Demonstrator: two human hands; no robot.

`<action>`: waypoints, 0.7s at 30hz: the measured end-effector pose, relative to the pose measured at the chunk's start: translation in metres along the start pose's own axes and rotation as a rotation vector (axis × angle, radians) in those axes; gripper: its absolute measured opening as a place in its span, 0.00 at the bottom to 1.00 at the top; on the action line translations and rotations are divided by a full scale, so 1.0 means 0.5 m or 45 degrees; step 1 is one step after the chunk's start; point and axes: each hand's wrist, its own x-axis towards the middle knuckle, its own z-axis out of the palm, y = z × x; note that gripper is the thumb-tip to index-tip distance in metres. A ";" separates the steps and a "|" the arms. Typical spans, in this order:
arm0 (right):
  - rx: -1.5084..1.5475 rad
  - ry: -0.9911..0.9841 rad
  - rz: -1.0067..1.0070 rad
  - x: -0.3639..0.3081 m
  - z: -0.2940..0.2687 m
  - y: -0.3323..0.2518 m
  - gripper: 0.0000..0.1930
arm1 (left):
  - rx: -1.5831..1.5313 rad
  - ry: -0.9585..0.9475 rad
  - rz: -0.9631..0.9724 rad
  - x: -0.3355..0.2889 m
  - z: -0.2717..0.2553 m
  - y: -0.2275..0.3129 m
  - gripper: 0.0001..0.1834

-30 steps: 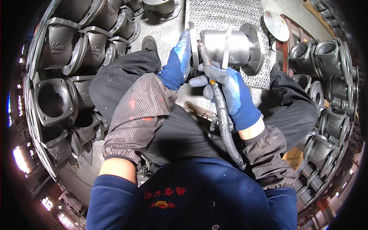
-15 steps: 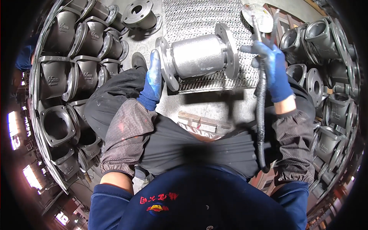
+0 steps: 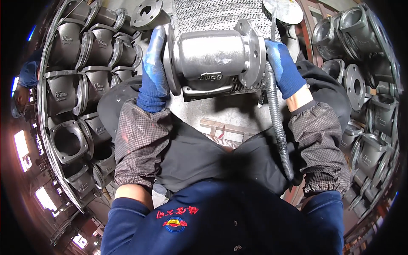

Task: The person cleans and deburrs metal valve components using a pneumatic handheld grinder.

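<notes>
A grey cast flanged pipe body [image 3: 212,54] lies sideways between my hands, over a metal mesh surface. My left hand [image 3: 154,72], in a blue-and-white coated glove, presses against its left flange, fingers pointing up along it. On the right flange [image 3: 256,54] rests my right hand [image 3: 284,68], gloved alike, its fingertips partly hidden behind the rim. A ribbed black hose [image 3: 274,114] comes up beside the right palm. Above that hand rises a thin metal rod [image 3: 273,15]; whether the palm also holds it is hidden.
Racks of similar grey castings [image 3: 61,91] stand at left and right [image 3: 369,76]. A smaller flanged piece [image 3: 146,15] is at the far left, a round pale plate [image 3: 284,9] at the far right. Wooden strips [image 3: 225,126] lie below. Another person's blue sleeve [image 3: 29,74] shows at the left edge.
My right hand has come left from holding the hose tool up, onto the right flange. The casting has turned, showing a lower opening, and sits slightly higher in view. My left hand moved up with it.
</notes>
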 end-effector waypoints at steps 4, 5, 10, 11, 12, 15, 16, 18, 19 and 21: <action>0.074 -0.021 0.168 0.020 -0.003 -0.015 0.14 | -0.077 -0.123 0.046 0.009 0.002 0.021 0.21; 0.050 -0.027 0.113 0.019 0.004 -0.018 0.15 | -0.099 -0.159 0.052 0.012 -0.004 0.025 0.19; -0.291 -0.163 -0.261 0.075 -0.009 -0.009 0.18 | -0.325 -0.238 -0.045 0.067 -0.040 0.026 0.17; -0.278 -0.143 -0.331 0.073 0.002 -0.014 0.19 | -0.170 -0.161 0.082 0.088 -0.046 0.027 0.17; -0.233 -0.116 -0.309 0.066 0.019 -0.023 0.18 | -0.301 -0.206 0.000 0.088 -0.064 0.027 0.17; -0.104 0.041 -0.185 0.088 0.049 -0.033 0.18 | -0.305 0.019 -0.004 0.102 -0.065 0.016 0.16; -0.149 -0.018 -0.270 0.100 0.055 -0.028 0.17 | -0.245 0.089 0.029 0.100 -0.079 0.017 0.16; -0.199 0.063 -0.257 0.096 0.079 -0.037 0.18 | -0.340 -0.024 0.002 0.097 -0.095 0.025 0.15; -0.142 0.035 -0.270 0.110 0.079 -0.031 0.19 | -0.338 0.017 0.006 0.099 -0.091 0.026 0.15; -0.113 0.030 -0.236 0.116 0.081 -0.030 0.18 | -0.308 0.189 0.006 0.102 -0.079 0.020 0.14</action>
